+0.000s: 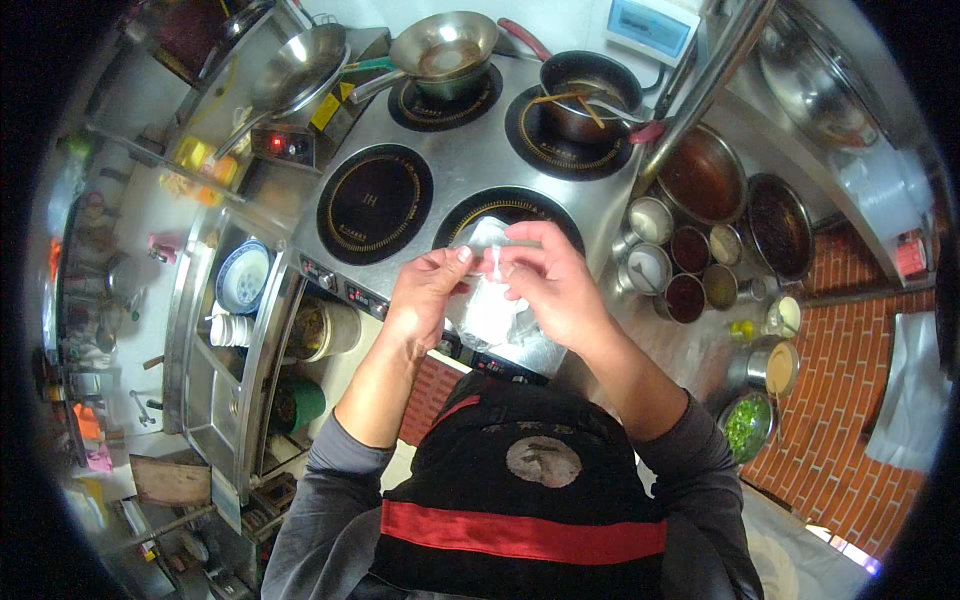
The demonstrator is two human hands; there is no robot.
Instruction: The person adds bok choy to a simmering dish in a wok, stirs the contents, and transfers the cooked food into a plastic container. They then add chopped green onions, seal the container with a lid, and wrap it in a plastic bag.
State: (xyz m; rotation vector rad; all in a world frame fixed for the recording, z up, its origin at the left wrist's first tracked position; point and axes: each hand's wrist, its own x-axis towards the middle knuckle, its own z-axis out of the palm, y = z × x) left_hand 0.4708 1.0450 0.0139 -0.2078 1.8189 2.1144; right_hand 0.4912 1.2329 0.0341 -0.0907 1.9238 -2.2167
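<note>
My left hand (427, 292) and my right hand (553, 289) meet over the front edge of a steel induction range (465, 161). Between them hangs a thin translucent plastic bag (487, 322) with something white in it; what that is cannot be made out. The fingers of both hands pinch the bag's twisted upper part. Behind the bag lies the near right induction plate (517, 201), partly covered by it. The near left plate (375, 204) is bare.
Steel frying pans (444, 45) stand on the far left plate. A dark pot (592, 75) with chopsticks and a ladle sits far right. Seasoning tins (649, 221), large pans (701, 174) and a bowl of chopped greens (748, 427) line the right. Left, a steel shelf holds bowls (245, 276).
</note>
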